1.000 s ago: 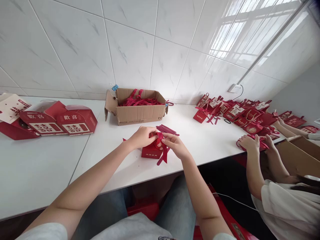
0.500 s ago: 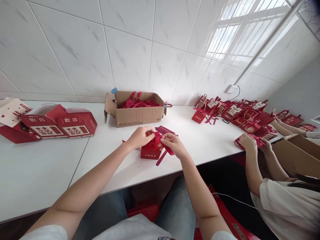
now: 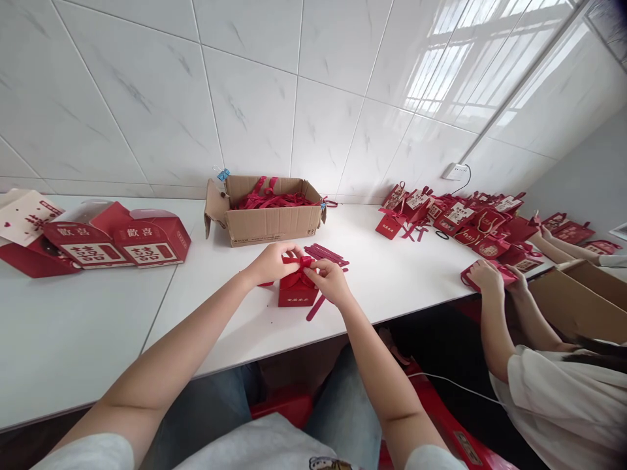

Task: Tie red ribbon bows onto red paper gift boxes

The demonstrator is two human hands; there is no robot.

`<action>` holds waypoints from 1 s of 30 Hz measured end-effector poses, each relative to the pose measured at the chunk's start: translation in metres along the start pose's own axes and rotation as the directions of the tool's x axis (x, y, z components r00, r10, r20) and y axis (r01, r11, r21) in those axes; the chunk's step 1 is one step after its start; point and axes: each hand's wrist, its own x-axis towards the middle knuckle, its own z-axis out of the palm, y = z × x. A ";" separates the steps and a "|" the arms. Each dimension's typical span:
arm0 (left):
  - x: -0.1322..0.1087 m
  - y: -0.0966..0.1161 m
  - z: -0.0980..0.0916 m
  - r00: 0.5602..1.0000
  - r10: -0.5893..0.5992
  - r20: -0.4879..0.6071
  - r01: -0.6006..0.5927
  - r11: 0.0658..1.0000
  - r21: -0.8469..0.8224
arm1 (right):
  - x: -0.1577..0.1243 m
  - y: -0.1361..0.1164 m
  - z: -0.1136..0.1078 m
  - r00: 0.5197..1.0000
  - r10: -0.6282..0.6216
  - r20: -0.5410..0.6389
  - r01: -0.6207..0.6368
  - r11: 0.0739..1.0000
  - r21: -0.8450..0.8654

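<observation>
A small red gift box point(image 3: 298, 297) with pale lettering on its front stands on the white table before me. Red ribbon point(image 3: 305, 262) is gathered in loops on top of it. My left hand point(image 3: 280, 262) pinches the ribbon from the left, fingers curled. From the right, my right hand point(image 3: 329, 279) pinches another part of the same ribbon between thumb and fingers. Dark red ribbon strips point(image 3: 324, 252) lie just behind the right hand, and one strip point(image 3: 316, 308) sticks out below it. The exact knot is partly hidden by my fingers.
Behind stands a cardboard box point(image 3: 274, 225) full of red ribbons. Larger red boxes point(image 3: 147, 243) sit at the left. Many finished-looking red boxes point(image 3: 458, 215) crowd the right side, where a co-worker's hands point(image 3: 487, 277) hold one. The table's front edge point(image 3: 274, 354) runs near my lap.
Both hands have drawn closer together over the box. The ribbon now stands up in a small loop between them, and the right hand has moved left.
</observation>
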 end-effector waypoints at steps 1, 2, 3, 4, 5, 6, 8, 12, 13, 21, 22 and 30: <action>-0.002 -0.003 -0.001 1.000 -0.002 -0.001 0.002 1.000 -0.006 | -0.001 0.000 0.000 0.999 -0.022 -0.033 0.021 0.999 -0.024; -0.004 -0.007 -0.002 1.000 -0.029 -0.010 0.029 1.000 -0.002 | -0.002 -0.001 0.000 0.998 -0.040 -0.050 0.039 0.999 -0.037; -0.006 -0.010 -0.002 0.996 -0.081 -0.025 0.082 0.997 0.009 | -0.003 -0.001 0.000 0.997 -0.056 -0.052 0.054 0.998 -0.040; -0.008 -0.013 -0.001 0.987 -0.154 -0.039 0.155 0.988 0.026 | -0.004 -0.002 0.000 0.996 -0.070 -0.047 0.069 0.997 -0.041; -0.011 -0.016 0.000 0.971 -0.234 -0.045 0.236 0.971 0.048 | -0.004 -0.003 0.000 0.995 -0.086 -0.045 0.084 0.995 -0.046; -0.013 -0.018 0.002 0.950 -0.310 -0.048 0.313 0.946 0.080 | -0.005 -0.004 0.000 0.994 -0.100 -0.053 0.097 0.994 -0.055; -0.018 -0.018 0.006 0.907 -0.413 -0.077 0.420 0.890 0.175 | -0.005 -0.005 0.001 0.989 -0.113 -0.096 0.106 0.991 -0.078; -0.029 -0.006 0.011 0.899 -0.381 -0.218 0.435 0.837 0.332 | -0.006 -0.005 0.006 0.976 -0.074 -0.206 0.062 0.996 -0.066; -0.032 -0.001 0.012 0.907 -0.351 -0.233 0.415 0.843 0.342 | -0.007 -0.005 0.007 0.974 -0.062 -0.218 0.049 0.997 -0.063; -0.044 0.009 0.025 0.962 -0.198 -0.187 0.257 0.888 0.383 | -0.016 -0.009 0.006 0.987 0.026 -0.159 -0.030 0.999 -0.022; -0.042 0.006 0.025 0.961 -0.202 -0.186 0.260 0.891 0.373 | -0.018 -0.009 0.005 0.989 0.038 -0.143 -0.037 0.999 0.008; -0.042 -0.008 0.021 0.989 -0.050 -0.137 0.064 0.993 0.097 | -0.023 0.002 -0.004 0.991 -0.088 -0.102 0.095 0.993 0.075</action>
